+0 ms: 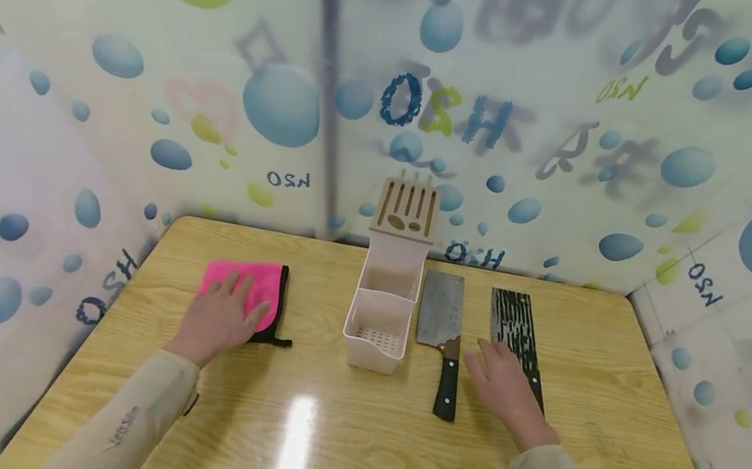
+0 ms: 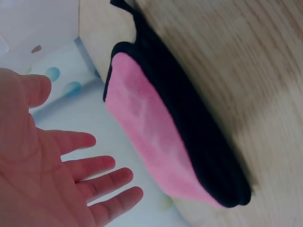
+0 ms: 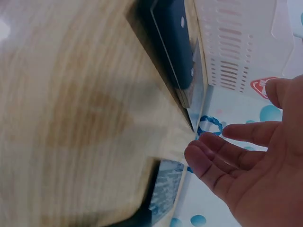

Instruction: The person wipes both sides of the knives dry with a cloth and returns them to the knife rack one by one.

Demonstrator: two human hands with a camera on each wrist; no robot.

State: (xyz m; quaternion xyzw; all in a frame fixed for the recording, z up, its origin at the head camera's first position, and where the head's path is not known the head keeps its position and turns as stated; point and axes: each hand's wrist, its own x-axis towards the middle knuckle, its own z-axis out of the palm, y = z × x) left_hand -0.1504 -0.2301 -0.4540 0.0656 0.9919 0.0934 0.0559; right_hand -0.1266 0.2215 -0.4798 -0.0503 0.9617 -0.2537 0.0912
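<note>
In the head view my left hand (image 1: 222, 321) is over a folded pink cloth (image 1: 219, 269) with black edging and a small loop. The left wrist view shows a gap between that hand (image 2: 52, 175) and the cloth (image 2: 147, 123); its fingers are spread and hold nothing. My right hand (image 1: 505, 383) hovers by a black-and-silver patterned knife (image 1: 512, 320), partly covering it. To its left lies a cleaver (image 1: 441, 309) with a black riveted handle (image 1: 447, 387). Seen from the right wrist, the hand (image 3: 255, 165) has loosely bent fingers with nothing in them.
A white plastic knife holder (image 1: 381, 308) with a slotted beige top (image 1: 407, 208) stands mid-table, between cloth and cleaver. The wooden table (image 1: 359, 443) meets a patterned wall covering (image 1: 224, 82) at its back edge, with more at both sides.
</note>
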